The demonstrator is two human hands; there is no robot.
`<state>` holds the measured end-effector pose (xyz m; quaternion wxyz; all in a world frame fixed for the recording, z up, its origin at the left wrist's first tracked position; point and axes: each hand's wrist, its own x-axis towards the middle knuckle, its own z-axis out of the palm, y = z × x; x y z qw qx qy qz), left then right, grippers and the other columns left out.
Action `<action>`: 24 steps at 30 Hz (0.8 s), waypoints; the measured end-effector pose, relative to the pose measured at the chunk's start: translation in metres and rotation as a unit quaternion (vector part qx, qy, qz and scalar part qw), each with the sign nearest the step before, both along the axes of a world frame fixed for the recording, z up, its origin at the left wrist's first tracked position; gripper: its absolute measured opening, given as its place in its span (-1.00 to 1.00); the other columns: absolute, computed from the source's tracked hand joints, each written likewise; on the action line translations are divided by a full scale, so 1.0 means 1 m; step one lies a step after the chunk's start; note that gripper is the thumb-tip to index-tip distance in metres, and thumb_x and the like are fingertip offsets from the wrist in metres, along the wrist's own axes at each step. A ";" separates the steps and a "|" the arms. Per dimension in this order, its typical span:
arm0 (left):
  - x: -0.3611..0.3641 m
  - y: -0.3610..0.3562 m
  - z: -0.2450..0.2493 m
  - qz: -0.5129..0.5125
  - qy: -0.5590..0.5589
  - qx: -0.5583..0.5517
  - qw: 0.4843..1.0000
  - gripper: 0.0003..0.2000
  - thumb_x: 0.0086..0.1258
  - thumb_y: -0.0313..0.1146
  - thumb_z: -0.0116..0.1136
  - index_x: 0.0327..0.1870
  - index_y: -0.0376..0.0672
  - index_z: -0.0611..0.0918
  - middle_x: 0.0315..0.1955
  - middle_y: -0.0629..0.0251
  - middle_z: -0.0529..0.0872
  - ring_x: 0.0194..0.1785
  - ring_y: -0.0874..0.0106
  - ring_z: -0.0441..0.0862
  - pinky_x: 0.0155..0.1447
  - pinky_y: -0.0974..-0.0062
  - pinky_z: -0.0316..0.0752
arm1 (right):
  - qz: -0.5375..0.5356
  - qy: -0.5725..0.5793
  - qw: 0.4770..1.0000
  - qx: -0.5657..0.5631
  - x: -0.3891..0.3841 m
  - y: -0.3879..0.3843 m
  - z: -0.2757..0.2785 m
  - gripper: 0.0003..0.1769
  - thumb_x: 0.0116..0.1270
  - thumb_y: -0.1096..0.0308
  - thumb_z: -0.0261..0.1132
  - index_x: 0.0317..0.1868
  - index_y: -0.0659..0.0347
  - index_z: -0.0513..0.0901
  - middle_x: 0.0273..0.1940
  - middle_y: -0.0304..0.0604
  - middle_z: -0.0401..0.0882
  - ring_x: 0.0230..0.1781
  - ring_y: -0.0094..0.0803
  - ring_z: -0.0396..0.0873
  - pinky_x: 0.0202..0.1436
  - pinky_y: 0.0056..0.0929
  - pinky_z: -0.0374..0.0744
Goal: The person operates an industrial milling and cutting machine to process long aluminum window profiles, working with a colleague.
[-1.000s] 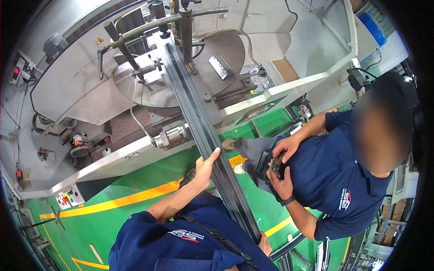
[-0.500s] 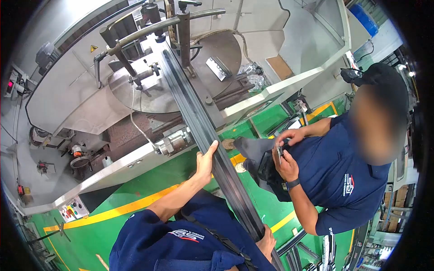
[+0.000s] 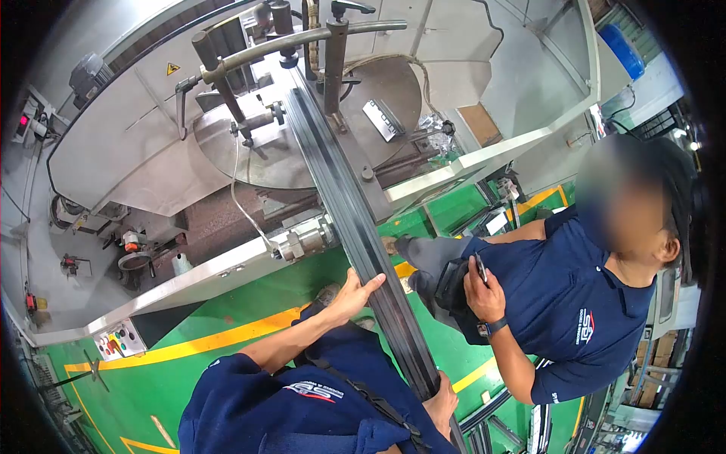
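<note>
left hand (image 3: 349, 296) rests flat on the bar (image 3: 355, 219), fingers apart; right hand (image 3: 442, 399) has fingers clamped on its near end.

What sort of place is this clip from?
Likely a factory floor: large grey industrial machine, green floor with yellow line markings, and a long dark metal profile lying across it, touched by the left hand.

- One long dark profile (image 3: 355, 227).
- Two hands on the profile: left hand (image 3: 352, 296), right hand (image 3: 443, 401).
- One co-worker (image 3: 575, 303), right of it.
- One button panel (image 3: 113, 342), left of it.
</note>
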<state>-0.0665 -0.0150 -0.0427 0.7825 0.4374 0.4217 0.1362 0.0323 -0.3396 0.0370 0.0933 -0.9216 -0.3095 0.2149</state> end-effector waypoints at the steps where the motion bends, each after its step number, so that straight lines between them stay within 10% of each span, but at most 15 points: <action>1: 0.001 0.003 0.005 0.005 -0.005 -0.003 1.000 -0.26 0.52 0.04 0.27 0.39 -0.37 0.21 0.25 -0.04 0.49 0.36 0.18 0.48 0.36 0.27 0.48 | 0.003 -0.001 1.000 0.004 0.001 0.001 -0.001 0.01 -0.23 0.26 0.71 0.32 0.21 0.45 0.01 0.19 0.67 0.04 0.18 0.66 0.10 0.02 0.60; 24: 0.003 0.038 -0.002 0.003 -0.016 -0.016 1.000 -0.23 0.52 -0.06 0.29 0.50 -0.38 0.19 0.36 -0.12 0.45 0.41 0.12 0.44 0.47 0.15 0.39 | -0.027 -0.032 0.999 0.006 0.007 0.023 -0.019 -0.22 0.07 0.01 0.55 0.29 0.09 0.53 0.03 0.18 0.71 0.02 0.21 0.68 0.08 -0.01 0.58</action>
